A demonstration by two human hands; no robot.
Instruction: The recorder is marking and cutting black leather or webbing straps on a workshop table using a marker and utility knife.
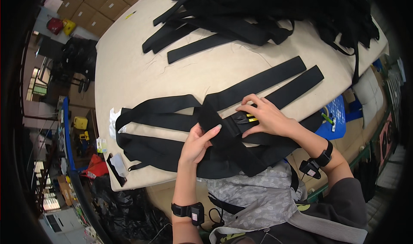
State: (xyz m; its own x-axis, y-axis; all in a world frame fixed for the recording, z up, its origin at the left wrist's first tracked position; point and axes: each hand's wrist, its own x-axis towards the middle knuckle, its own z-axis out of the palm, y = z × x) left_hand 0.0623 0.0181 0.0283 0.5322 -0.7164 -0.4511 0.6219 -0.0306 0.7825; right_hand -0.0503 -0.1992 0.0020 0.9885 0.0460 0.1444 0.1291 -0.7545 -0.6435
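Note:
Long black straps (159, 102) lie looped and crossed on the pale padded tabletop (116, 72). My left hand (198, 143) is closed on a wide black strap (208, 117) near the middle, its thumb pressed on the top face. Just to its right, my right hand (262, 117) curves thumb and fingers over a folded part of the strap, fingertips at its edges. A small black item with yellow parts (251, 119) shows beneath those fingers; what exactly it is, I cannot make out.
A large heap of black straps (275, 7) covers the table's far side. Cardboard boxes (94, 3) stand beyond at upper left. A blue plastic piece (333, 123) sits off the right edge. Black plastic bags (120, 205) lie below the left edge, near a red bag (97, 166).

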